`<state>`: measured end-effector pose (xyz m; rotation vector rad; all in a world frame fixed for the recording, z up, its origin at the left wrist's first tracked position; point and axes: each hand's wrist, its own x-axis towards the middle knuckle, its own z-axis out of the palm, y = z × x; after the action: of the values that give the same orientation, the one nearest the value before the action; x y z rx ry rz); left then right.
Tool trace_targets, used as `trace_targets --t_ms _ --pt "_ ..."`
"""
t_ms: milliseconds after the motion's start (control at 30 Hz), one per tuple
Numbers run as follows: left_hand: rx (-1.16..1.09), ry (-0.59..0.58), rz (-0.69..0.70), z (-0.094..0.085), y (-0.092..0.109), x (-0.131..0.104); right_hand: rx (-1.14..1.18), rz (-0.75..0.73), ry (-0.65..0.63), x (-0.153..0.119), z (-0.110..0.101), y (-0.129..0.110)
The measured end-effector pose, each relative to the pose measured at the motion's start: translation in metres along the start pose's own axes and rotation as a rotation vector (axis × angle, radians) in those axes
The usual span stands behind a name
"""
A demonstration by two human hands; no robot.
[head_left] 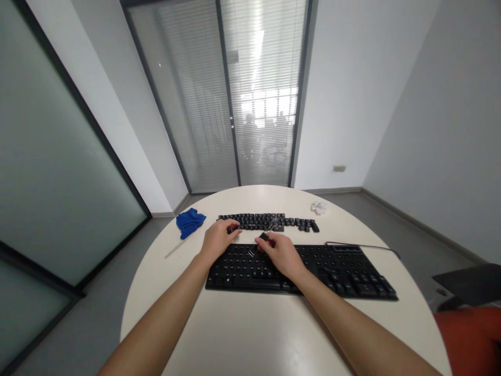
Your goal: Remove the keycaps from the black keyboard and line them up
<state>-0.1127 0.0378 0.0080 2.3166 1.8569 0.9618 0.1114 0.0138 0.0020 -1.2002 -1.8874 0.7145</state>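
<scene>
A black keyboard (324,271) lies on the round table, with many of its key positions showing bare. Behind it, loose black keycaps (254,220) are laid out in rows. My left hand (217,239) is at the near left end of these rows, thumb and fingers closed around a small black keycap (233,228). Over the keyboard's upper left part, my right hand (281,251) pinches the dark handle of a wire keycap puller (264,236). Thin wire prongs stick out from both ends of its handle. My right hand and forearm hide some of the keys.
A crumpled blue cloth (190,222) and a thin wooden stick (178,247) lie at the left. White crumpled tissue (319,208) sits at the back right. The keyboard's cable (368,245) runs toward the right edge. A red-orange chair seat (467,334) stands beside the table (219,334).
</scene>
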Motion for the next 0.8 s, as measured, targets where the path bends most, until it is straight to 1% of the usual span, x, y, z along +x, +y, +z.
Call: trace_targets --t_ms 133,233,433,567,800 --pt "0.079 -0.063 -0.002 0.003 0.001 0.010 -0.011 -0.007 -0.006 0.000 0.001 0.000" --pt "0.089 -0.046 0.002 0.009 -0.001 0.010 -0.010 0.002 -0.005 0.000 0.001 0.001" --pt "0.125 -0.027 0.097 0.019 -0.004 0.006 0.007 0.016 -0.005 0.000 0.001 0.000" --pt "0.146 -0.031 0.093 0.020 -0.004 0.006 0.017 0.033 -0.014 -0.001 0.001 0.000" --pt "0.182 -0.043 0.071 0.021 -0.004 0.008 0.004 0.018 -0.024 -0.002 0.000 -0.003"
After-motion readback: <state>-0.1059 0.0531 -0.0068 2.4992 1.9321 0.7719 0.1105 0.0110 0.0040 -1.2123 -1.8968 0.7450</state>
